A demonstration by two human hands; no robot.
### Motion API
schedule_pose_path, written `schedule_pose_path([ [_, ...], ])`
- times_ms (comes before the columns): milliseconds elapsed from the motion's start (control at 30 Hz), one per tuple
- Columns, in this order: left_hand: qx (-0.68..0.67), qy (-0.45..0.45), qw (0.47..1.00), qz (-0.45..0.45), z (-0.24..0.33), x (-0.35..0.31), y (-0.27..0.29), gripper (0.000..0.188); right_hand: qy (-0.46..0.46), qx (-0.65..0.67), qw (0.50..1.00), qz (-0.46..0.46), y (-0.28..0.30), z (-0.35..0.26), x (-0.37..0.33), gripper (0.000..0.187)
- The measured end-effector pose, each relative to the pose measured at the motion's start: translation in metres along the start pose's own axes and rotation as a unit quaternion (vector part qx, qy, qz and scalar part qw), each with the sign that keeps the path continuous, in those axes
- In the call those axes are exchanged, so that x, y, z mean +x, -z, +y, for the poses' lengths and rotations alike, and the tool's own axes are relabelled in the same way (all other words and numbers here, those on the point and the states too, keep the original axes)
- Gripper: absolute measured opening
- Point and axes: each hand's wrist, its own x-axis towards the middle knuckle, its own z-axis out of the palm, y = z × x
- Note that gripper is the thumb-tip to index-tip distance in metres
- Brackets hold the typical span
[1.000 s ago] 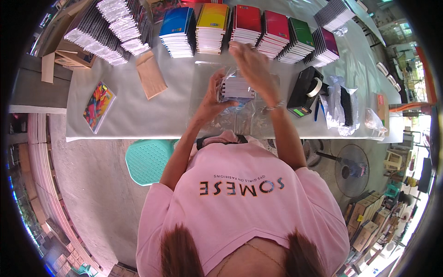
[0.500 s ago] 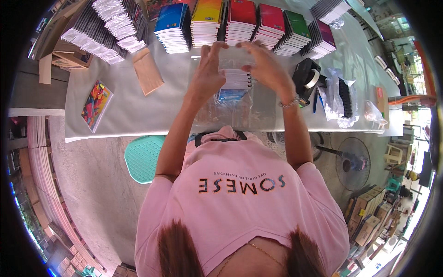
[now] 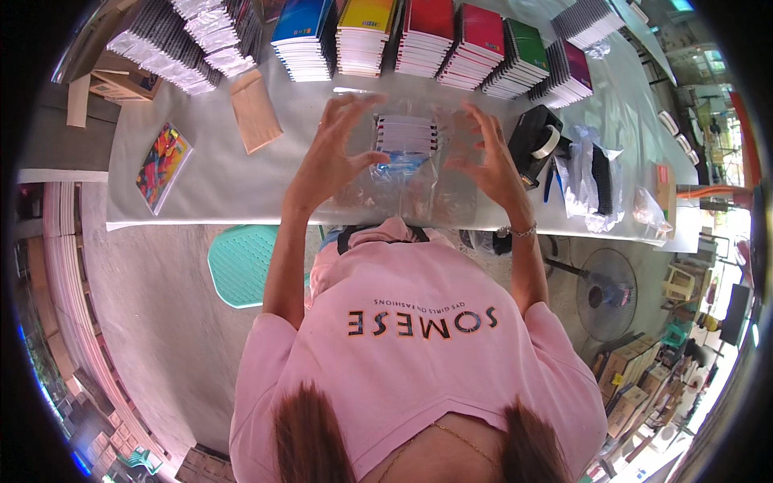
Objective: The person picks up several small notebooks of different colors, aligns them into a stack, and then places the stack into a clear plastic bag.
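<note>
A short stack of spiral notebooks (image 3: 405,135) lies at the middle of the table, with a blue cover at its near end. Around and under it spreads a transparent plastic wrap (image 3: 435,193). To the left of the stack hovers my left hand (image 3: 332,157), fingers curved and apart, its thumb close to the near corner. My right hand (image 3: 493,165) is on the other side, fingers spread and slightly bent, over the edge of the plastic. Neither hand grips anything; whether a fingertip touches the plastic is hard to tell.
Along the far side stand stacks of blue (image 3: 303,40), yellow (image 3: 364,40), red and green notebooks. At right are a black tape dispenser (image 3: 533,145), a blue pen (image 3: 550,181) and plastic-wrapped notebooks (image 3: 592,173). A brown envelope (image 3: 255,111) and colourful booklet (image 3: 163,167) lie left.
Both hands have moved apart and back toward me, from above the far end of the stack to its two sides. The stack now shows more fully between them.
</note>
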Motion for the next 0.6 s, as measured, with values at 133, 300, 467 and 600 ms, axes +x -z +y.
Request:
schedule_pose_path([
  [133,0.110,-0.104,0.988,0.007,-0.012,0.003,-0.007,0.044,0.173,-0.107,0.979,-0.014,-0.001,0.014,0.005,0.053],
  [300,-0.038,-0.040,0.995,0.086,-0.004,-0.009,0.000,0.053,0.035,0.071,0.995,0.068,-0.010,0.028,-0.012,0.059],
  [467,-0.099,0.026,0.979,0.176,-0.054,-0.041,-0.058,0.075,0.004,0.090,0.995,0.037,-0.050,0.057,-0.037,0.065],
  [600,-0.081,0.012,0.982,0.173,-0.052,-0.032,-0.083,0.070,0.001,0.081,0.996,0.034,-0.073,0.057,-0.040,0.067],
])
